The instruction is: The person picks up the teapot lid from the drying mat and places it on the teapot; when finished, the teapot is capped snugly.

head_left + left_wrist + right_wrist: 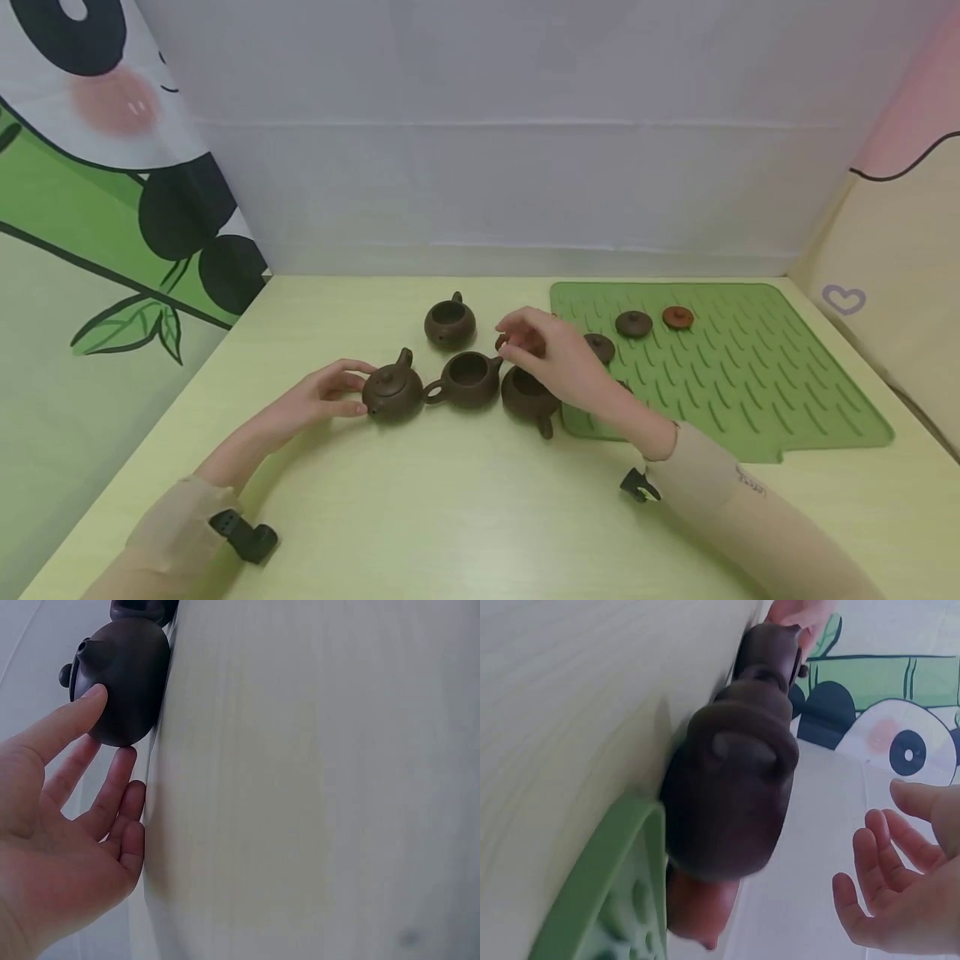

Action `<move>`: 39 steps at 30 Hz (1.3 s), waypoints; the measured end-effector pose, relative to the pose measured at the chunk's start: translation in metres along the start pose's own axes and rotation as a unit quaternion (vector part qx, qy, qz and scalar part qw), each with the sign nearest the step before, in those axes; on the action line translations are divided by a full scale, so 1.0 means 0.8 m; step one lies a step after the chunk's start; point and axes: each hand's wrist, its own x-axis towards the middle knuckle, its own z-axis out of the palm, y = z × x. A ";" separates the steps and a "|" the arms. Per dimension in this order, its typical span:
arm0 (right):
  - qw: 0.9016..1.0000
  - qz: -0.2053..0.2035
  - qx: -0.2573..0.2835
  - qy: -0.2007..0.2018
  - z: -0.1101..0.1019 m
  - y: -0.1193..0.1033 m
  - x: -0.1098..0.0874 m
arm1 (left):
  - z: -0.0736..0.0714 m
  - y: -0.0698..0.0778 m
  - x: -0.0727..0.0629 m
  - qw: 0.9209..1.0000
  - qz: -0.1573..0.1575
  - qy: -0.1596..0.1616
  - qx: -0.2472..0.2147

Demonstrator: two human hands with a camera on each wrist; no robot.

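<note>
My left hand (326, 392) holds the left side of a dark brown lidded teapot (393, 392) between thumb and fingers; its thumb (81, 712) lies beside the spout. To the right stands a lidless dark teapot (468, 382), then another lidless one (528, 398) partly under my right hand (551, 354). That hand hovers above the pots, fingers loosely bent, with nothing seen in it in the right wrist view. A reddish-brown teapot (701, 904) stands behind the nearest dark pot, mostly hidden by the right hand in the head view.
Another lidless dark teapot (450, 323) stands farther back. On the right, a green mat (750, 375) bears dark lids (633, 323) and a reddish lid (678, 317); my right forearm covers part of it. Pale cloth (487, 192) hangs behind the table.
</note>
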 end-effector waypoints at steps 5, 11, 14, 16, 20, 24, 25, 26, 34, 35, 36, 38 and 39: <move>0.999 -0.012 -0.016 0.046 -0.023 0.015 -0.018 | -0.001 0.000 0.000 1.000 -0.001 0.000 0.003; 0.995 -0.027 -0.043 0.085 -0.045 0.033 -0.038 | -0.001 0.000 0.001 1.000 -0.001 -0.001 0.001; 0.995 -0.021 -0.052 0.088 -0.054 0.039 -0.045 | -0.001 0.001 0.001 1.000 0.000 -0.002 -0.002; 0.994 -0.019 -0.060 0.091 -0.059 0.042 -0.048 | -0.001 0.001 0.001 1.000 0.001 -0.003 -0.003; 0.993 -0.020 -0.074 0.093 -0.067 0.051 -0.056 | -0.001 0.001 0.001 1.000 0.001 -0.002 -0.001; 0.993 -0.029 -0.096 0.066 -0.076 0.059 -0.064 | -0.001 0.002 0.001 1.000 0.000 -0.003 0.009; 0.993 -0.031 -0.102 0.054 -0.080 0.060 -0.066 | -0.002 0.004 0.001 1.000 0.003 -0.005 0.013; 0.993 -0.030 -0.108 0.041 -0.084 0.061 -0.068 | -0.003 0.006 0.001 1.000 0.006 -0.006 0.018; 0.989 -0.031 -0.136 -0.050 -0.110 0.071 -0.080 | -0.019 0.028 -0.003 0.996 0.045 0.007 0.074; 0.988 -0.030 -0.137 -0.060 -0.113 0.072 -0.082 | -0.021 0.033 -0.003 0.996 0.050 0.015 0.078; 0.987 -0.029 -0.138 -0.070 -0.115 0.075 -0.083 | -0.022 0.037 -0.003 0.995 0.054 0.025 0.082; 0.986 -0.028 -0.141 -0.089 -0.118 0.080 -0.085 | -0.025 0.048 -0.003 0.993 0.065 0.043 0.092; 0.985 -0.027 -0.144 -0.097 -0.120 0.083 -0.085 | -0.026 0.052 -0.003 0.992 0.068 0.051 0.097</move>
